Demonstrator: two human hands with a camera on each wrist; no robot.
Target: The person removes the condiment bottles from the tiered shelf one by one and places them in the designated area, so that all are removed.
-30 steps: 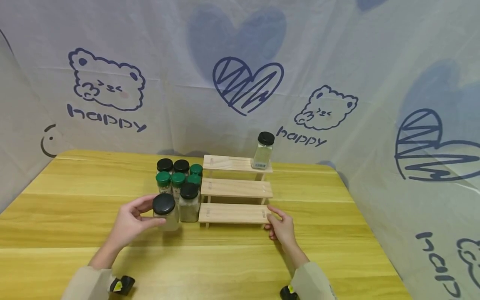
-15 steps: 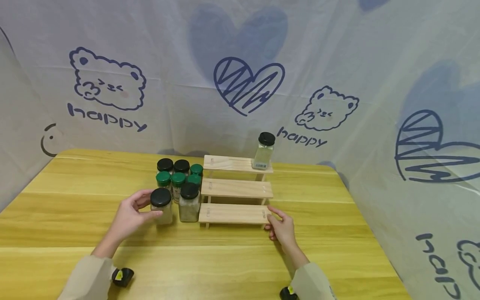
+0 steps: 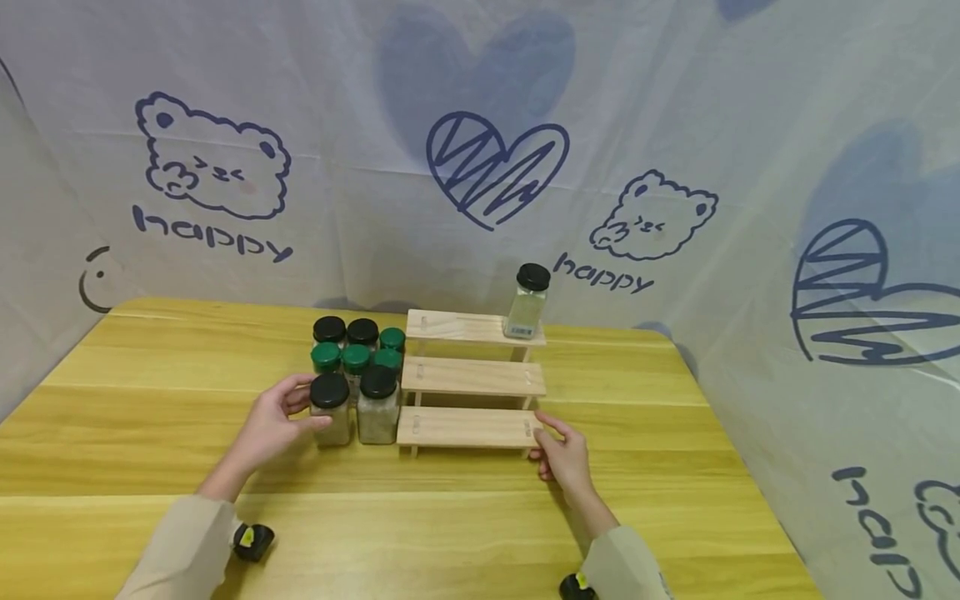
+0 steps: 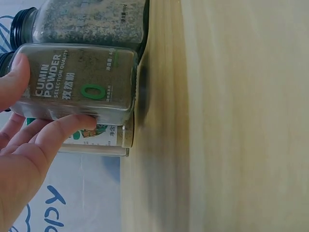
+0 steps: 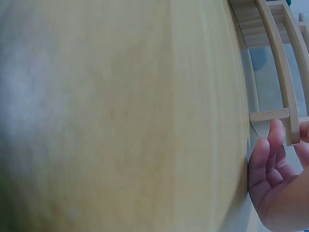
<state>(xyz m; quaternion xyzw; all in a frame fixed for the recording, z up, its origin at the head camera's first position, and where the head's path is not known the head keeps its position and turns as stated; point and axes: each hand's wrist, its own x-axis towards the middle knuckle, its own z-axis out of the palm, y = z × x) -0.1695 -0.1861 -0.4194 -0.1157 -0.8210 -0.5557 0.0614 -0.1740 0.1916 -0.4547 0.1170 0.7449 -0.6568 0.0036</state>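
Note:
My left hand (image 3: 272, 427) holds a square glass jar of cumin powder (image 3: 336, 427) with a black lid. In the left wrist view the thumb lies near the lid end, the fingers along the opposite side, and the label (image 4: 50, 77) reads "CUMIN POWDER". Right beside it stands another black-lidded jar (image 3: 378, 418) with speckled contents. At the right end of the three-tier wooden rack (image 3: 468, 427), my right hand (image 3: 568, 460) grips the lowest shelf. Its curled fingers (image 5: 260, 154) show below that shelf's end in the right wrist view.
Behind the cumin jar stand several spice jars with green lids (image 3: 356, 358) and black lids (image 3: 330, 327). One tall black-lidded jar (image 3: 527, 308) stands on the rack's top shelf, at the right. A printed cloth (image 3: 360, 208) hangs behind the wooden table (image 3: 420, 533).
The cumin jar, in my left hand, has shifted left and then back to the right, ending lower beside the speckled jar. My right hand stays at the rack.

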